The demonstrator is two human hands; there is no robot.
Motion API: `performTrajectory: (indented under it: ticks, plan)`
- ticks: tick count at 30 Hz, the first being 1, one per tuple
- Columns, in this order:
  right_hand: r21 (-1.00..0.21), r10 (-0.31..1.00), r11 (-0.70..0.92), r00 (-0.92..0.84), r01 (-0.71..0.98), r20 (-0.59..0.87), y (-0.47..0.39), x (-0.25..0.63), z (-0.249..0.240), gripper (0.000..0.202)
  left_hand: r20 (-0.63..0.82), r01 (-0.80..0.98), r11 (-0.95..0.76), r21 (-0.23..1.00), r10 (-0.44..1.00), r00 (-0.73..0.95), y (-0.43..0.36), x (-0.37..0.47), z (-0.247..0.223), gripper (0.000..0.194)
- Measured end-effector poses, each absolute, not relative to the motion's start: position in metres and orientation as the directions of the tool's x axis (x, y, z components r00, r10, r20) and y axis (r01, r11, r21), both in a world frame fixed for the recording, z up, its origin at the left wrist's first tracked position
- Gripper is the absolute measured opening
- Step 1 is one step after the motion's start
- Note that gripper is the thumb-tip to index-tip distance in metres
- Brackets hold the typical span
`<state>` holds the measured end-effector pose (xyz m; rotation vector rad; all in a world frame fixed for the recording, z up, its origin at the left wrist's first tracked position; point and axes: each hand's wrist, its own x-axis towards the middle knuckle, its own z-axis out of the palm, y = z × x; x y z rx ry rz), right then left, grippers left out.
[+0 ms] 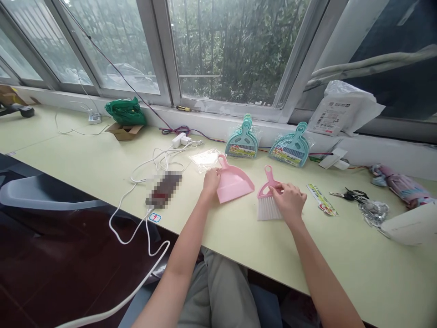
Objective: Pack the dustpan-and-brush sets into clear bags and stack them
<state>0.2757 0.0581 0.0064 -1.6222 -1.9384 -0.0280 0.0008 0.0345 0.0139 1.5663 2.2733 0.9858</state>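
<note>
A pink dustpan (235, 182) lies on the pale yellow table (225, 237), its handle pointing toward the window. My left hand (211, 181) grips the dustpan by its left edge, fingers closed on it. To the right is a pink hand brush (268, 191) with white bristles turned toward me. My right hand (289, 200) pinches the brush at the right side of its head, thumb on top. Dustpan and brush are apart by a small gap. Just right of that hand is a printed cardboard label (322, 199). Behind the dustpan lies a clear plastic wrapper (205, 160).
Two wrapped turquoise dustpan sets (242, 139) lean along the window ledge. On the left are white cables (133, 180), a pixelated phone-like object (164, 190) and a small box with a green bag (125, 111). Keys (350, 195) and a folded umbrella (403, 184) lie right.
</note>
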Motion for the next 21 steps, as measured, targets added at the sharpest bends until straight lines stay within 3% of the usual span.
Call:
performTrajectory:
  ticks: [2, 5, 8, 11, 17, 21]
  plan:
    - [-0.306, 0.923, 0.169, -0.042, 0.937, 0.382, 0.070, 0.287, -0.004, 0.032, 0.102, 0.782, 0.255, 0.569, 0.922, -0.374, 0.034, -0.002, 0.006, 0.024]
    - [-0.252, 0.951, 0.096, -0.014, 0.963, 0.309, 0.079, 0.299, -0.015, 0.032, 0.111, 0.828, 0.263, 0.494, 0.926, -0.360, 0.036, 0.002, -0.002, 0.027]
    - [-0.211, 0.961, 0.086, -0.025, 0.974, 0.275, 0.082, 0.302, -0.019, 0.033, 0.122, 0.802, 0.262, 0.537, 0.917, -0.381, 0.041, 0.003, -0.005, 0.038]
    - [-0.204, 0.967, 0.103, -0.049, 0.974, 0.252, 0.084, 0.302, -0.021, 0.030, 0.092, 0.779, 0.248, 0.576, 0.927, -0.363, 0.044, -0.001, -0.007, 0.033]
    - [-0.371, 0.941, 0.107, 0.026, 0.922, 0.337, 0.082, 0.289, -0.016, 0.028, 0.100, 0.789, 0.174, 0.590, 0.953, -0.285, 0.045, 0.012, -0.012, 0.027]
    - [-0.450, 0.924, 0.300, -0.138, 0.841, 0.358, 0.068, 0.263, -0.015, 0.026, 0.179, 0.831, -0.093, 0.549, 0.984, -0.008, 0.041, 0.048, -0.016, 0.031]
